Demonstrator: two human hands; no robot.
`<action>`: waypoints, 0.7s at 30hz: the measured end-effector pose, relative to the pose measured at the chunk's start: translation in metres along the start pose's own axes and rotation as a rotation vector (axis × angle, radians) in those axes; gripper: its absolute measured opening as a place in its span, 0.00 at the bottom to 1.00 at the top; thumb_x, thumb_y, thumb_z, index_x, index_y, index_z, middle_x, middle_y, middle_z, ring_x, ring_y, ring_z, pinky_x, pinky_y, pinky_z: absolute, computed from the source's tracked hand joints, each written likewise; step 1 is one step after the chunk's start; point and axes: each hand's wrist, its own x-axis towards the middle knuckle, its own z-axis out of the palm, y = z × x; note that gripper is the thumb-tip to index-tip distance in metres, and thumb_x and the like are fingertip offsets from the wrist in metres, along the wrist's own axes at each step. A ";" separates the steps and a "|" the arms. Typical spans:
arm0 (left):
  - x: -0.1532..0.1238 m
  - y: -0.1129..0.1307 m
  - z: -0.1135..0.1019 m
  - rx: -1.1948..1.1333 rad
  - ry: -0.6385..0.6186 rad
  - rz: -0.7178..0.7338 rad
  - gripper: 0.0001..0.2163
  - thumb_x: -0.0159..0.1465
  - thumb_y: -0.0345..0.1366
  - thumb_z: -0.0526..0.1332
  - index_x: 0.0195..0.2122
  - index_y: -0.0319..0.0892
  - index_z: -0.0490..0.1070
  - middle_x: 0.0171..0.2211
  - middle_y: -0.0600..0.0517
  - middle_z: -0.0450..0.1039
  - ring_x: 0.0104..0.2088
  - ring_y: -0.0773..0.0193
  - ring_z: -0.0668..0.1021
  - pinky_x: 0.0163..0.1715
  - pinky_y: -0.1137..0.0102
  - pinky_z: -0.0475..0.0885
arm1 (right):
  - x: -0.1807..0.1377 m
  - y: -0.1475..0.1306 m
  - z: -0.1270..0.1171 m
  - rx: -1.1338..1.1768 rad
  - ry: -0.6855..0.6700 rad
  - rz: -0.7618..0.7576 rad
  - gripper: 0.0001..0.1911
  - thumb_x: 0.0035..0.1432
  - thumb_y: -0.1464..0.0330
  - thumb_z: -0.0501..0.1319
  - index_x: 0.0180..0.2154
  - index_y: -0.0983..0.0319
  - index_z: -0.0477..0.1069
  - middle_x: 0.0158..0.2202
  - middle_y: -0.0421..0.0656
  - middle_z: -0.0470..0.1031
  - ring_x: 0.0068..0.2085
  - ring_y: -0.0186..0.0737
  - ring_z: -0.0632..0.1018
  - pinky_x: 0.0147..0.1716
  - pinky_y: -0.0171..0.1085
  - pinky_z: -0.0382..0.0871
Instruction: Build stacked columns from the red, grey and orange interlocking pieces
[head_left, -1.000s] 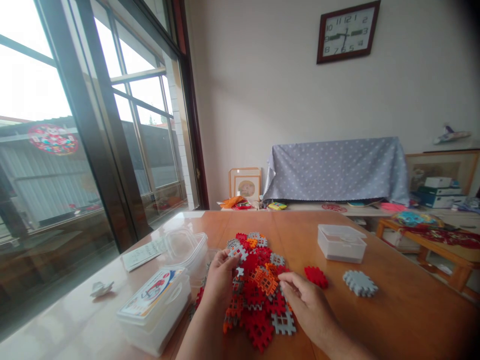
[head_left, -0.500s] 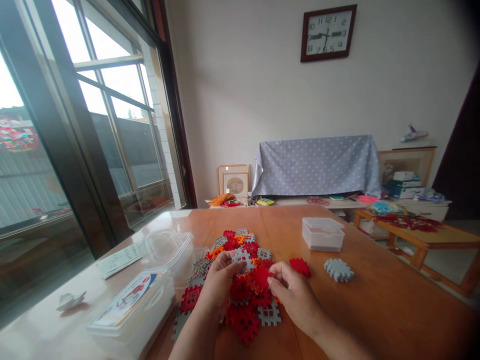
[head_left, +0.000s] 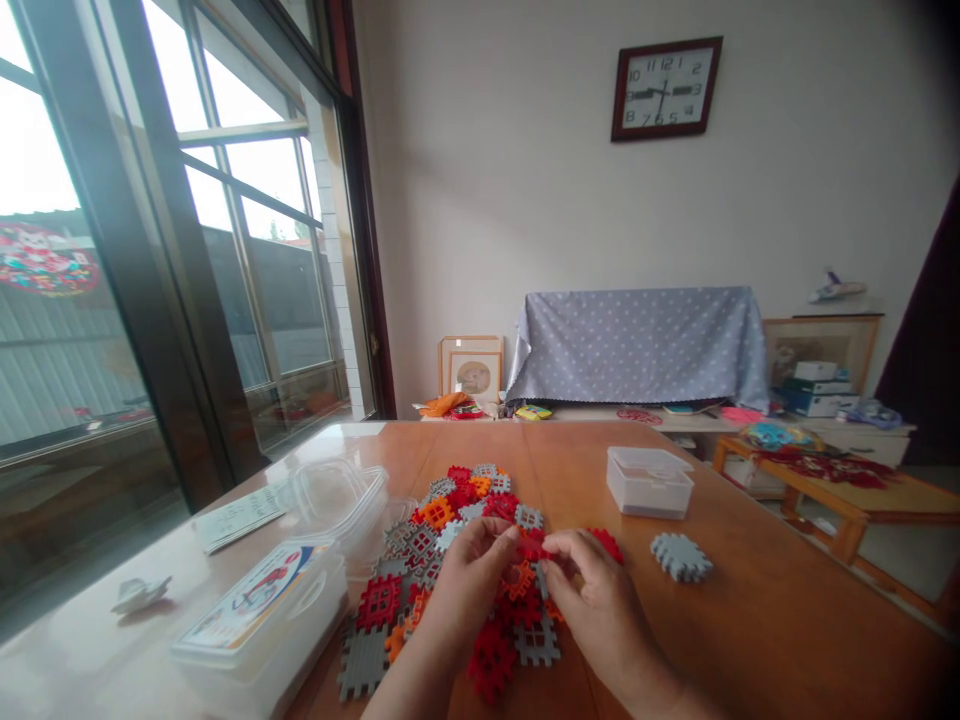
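Over a pile of notched plastic building tiles, both my hands are closed in pinches close together. A red building tile shows between their fingertips, partly covered by the fingers. My left hand meets its left side, thumb against fingers. At the opposite side, my right hand grips it. Below lie an orange tile, a red tile and a grey window tile. Left of my left wrist are a red window tile and a flat grey tile.
A stack of grey tiles and some red tiles sit to the right, with a small clear box behind. On the left are a labelled plastic case, a clear lid, a paper sheet and a crumpled scrap.
My hands have drawn closer together. The light grey tile that showed in my left fingers is no longer visible there. The red tile is now mostly covered by fingers. The view has shifted slightly.
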 end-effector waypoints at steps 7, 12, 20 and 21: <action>0.002 -0.009 -0.005 -0.172 0.058 -0.021 0.19 0.50 0.37 0.73 0.41 0.43 0.70 0.27 0.58 0.72 0.23 0.71 0.71 0.25 0.76 0.64 | 0.000 0.000 -0.004 0.013 -0.063 0.021 0.15 0.60 0.67 0.61 0.50 0.56 0.71 0.48 0.46 0.77 0.47 0.46 0.79 0.43 0.41 0.76; 0.003 -0.010 -0.004 -0.199 0.047 -0.035 0.20 0.49 0.36 0.74 0.40 0.43 0.68 0.29 0.58 0.72 0.25 0.72 0.72 0.27 0.76 0.67 | -0.001 -0.004 -0.008 -0.077 -0.063 0.092 0.21 0.57 0.61 0.65 0.52 0.56 0.69 0.50 0.46 0.76 0.49 0.48 0.78 0.46 0.43 0.75; 0.002 -0.011 0.001 -0.226 0.043 -0.030 0.21 0.48 0.38 0.75 0.39 0.43 0.68 0.31 0.56 0.72 0.27 0.70 0.74 0.29 0.75 0.69 | 0.000 -0.010 -0.013 -0.217 -0.128 0.118 0.16 0.59 0.57 0.65 0.47 0.56 0.70 0.46 0.45 0.76 0.48 0.49 0.78 0.45 0.44 0.73; 0.002 -0.012 0.001 -0.228 0.039 -0.029 0.21 0.48 0.39 0.76 0.39 0.43 0.68 0.31 0.56 0.72 0.27 0.70 0.74 0.29 0.75 0.69 | 0.000 -0.010 -0.013 -0.223 -0.128 0.120 0.16 0.59 0.57 0.65 0.47 0.56 0.70 0.46 0.44 0.76 0.48 0.48 0.78 0.45 0.44 0.73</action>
